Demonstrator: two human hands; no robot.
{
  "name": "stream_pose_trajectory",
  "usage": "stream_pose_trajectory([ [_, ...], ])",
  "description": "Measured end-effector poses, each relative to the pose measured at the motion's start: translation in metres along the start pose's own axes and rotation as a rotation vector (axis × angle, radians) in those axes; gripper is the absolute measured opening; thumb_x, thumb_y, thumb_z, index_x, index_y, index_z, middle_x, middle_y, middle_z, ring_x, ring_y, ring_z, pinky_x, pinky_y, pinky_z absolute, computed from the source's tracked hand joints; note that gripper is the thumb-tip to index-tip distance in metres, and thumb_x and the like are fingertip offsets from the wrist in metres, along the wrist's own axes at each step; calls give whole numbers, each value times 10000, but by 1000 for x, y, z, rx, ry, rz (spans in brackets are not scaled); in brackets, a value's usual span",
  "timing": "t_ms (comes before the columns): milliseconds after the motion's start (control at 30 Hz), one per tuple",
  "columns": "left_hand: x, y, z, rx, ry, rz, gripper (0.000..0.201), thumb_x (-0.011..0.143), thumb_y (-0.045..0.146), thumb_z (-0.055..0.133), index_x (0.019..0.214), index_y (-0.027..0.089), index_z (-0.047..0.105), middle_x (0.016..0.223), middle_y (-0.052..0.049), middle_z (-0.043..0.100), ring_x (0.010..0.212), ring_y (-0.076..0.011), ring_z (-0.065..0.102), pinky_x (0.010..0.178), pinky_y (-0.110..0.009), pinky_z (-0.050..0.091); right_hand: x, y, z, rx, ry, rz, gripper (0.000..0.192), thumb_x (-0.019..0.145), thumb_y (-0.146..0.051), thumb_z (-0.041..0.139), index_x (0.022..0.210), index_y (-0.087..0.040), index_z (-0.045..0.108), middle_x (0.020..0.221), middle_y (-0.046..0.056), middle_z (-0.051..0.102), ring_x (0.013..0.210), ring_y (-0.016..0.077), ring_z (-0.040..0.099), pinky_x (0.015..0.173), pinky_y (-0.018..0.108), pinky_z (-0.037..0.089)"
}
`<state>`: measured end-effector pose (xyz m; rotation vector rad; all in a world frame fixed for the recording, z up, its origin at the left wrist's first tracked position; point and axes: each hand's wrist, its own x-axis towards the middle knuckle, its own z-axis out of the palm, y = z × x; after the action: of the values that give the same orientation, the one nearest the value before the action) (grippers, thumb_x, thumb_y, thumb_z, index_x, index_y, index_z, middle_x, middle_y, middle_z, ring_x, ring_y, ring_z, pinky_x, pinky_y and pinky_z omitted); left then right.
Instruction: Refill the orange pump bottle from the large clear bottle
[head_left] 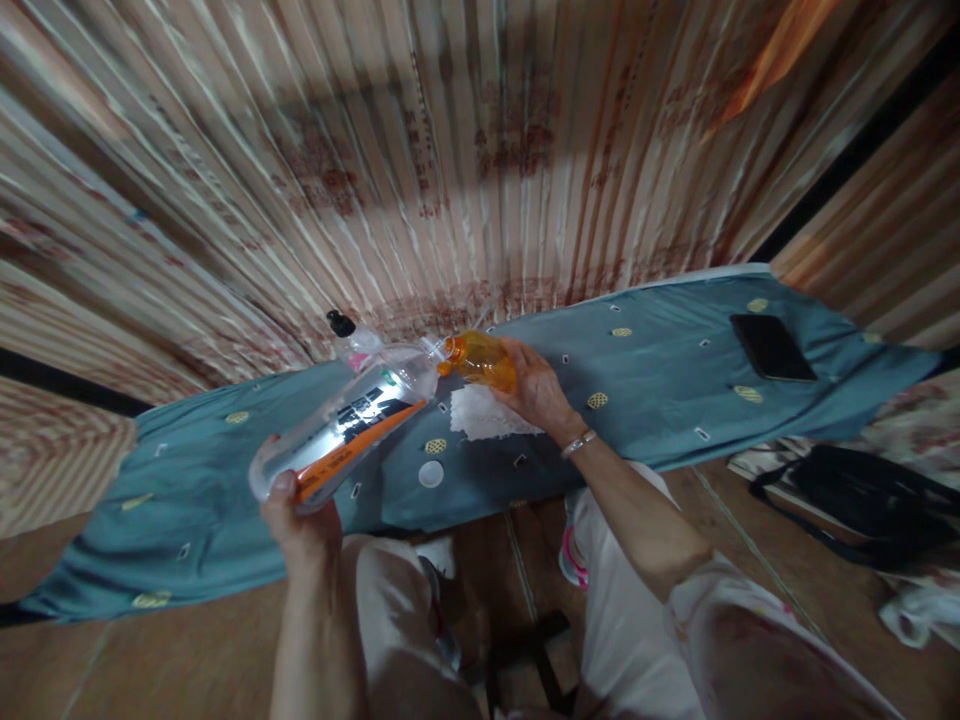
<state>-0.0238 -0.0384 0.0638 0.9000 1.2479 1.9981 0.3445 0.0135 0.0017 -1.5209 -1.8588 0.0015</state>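
My left hand [300,525] grips the base of a large clear plastic bottle [349,420] with an orange and black label, tipped so its neck points right. My right hand [536,390] holds a small orange bottle [480,360], tilted with its mouth against the neck of the clear bottle. Both bottles hover over a bed covered in a blue patterned sheet [645,380]. A white cloth [487,412] lies on the sheet under my right hand, and a white round cap [430,474] rests near the bed's front edge.
A small bottle with a black cap [352,340] stands by the striped curtain [420,160] behind the bed. A black phone [772,347] lies on the sheet at the right. A black bag [862,500] sits on the brown floor to the right.
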Motion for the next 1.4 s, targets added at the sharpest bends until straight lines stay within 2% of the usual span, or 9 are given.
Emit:
stream_pose_trajectory([
  [200, 0, 0, -2, 11, -17, 2, 510, 752, 629, 880, 1112, 306, 719, 1144, -46, 772, 1173, -345, 755, 1066, -467, 629, 0, 0, -1, 7, 0, 1, 915, 1039, -278, 998, 1852, -176, 589, 1749, 301, 802, 1633, 482, 807, 1439, 752, 665],
  [433, 2, -5, -5, 49, -39, 42, 541, 775, 669, 858, 1145, 305, 707, 1137, -42, 730, 1123, -336, 730, 1041, -465, 610, 0, -1, -1, 5, -5, 11, 943, 1038, -300, 994, 1868, -170, 566, 1750, 313, 796, 1644, 496, 798, 1427, 773, 671],
  [633, 2, -6, -5, 33, -22, 38, 513, 774, 654, 872, 1099, 296, 700, 1212, -57, 764, 1258, -356, 768, 1138, -489, 649, 1, -3, -2, -2, -9, 7, 933, 1036, -300, 992, 1859, -169, 572, 1747, 316, 796, 1637, 500, 799, 1431, 763, 668],
  [767, 1, -4, -3, -2, -11, 16, 519, 749, 630, 896, 1106, 291, 731, 1182, -57, 805, 1336, -372, 797, 1209, -499, 660, 1, -3, -2, 1, -4, 7, 921, 1039, -301, 993, 1853, -169, 583, 1743, 309, 803, 1632, 498, 805, 1435, 765, 665],
  [1000, 2, -6, -6, 18, -6, 8, 568, 758, 645, 890, 1190, 294, 779, 1250, -63, 847, 1381, -396, 821, 1204, -527, 689, 2, -4, -5, 8, -22, 15, 898, 1044, -276, 974, 1847, -152, 591, 1763, 318, 790, 1637, 500, 798, 1450, 772, 653],
  [1233, 4, -8, -7, -18, -21, 14, 530, 775, 622, 908, 1162, 283, 778, 1185, -49, 826, 1265, -355, 819, 1113, -464, 683, 2, -5, -3, -4, -8, 29, 856, 1018, -264, 1005, 1785, -147, 642, 1748, 308, 801, 1620, 485, 806, 1445, 745, 664],
  [1400, 6, -7, -6, -43, -31, 23, 525, 757, 607, 930, 1146, 283, 790, 1136, -36, 822, 1212, -335, 820, 1069, -425, 683, 2, -4, -3, 4, 4, 15, 881, 1017, -253, 987, 1813, -154, 624, 1740, 302, 808, 1614, 485, 811, 1434, 762, 668],
])
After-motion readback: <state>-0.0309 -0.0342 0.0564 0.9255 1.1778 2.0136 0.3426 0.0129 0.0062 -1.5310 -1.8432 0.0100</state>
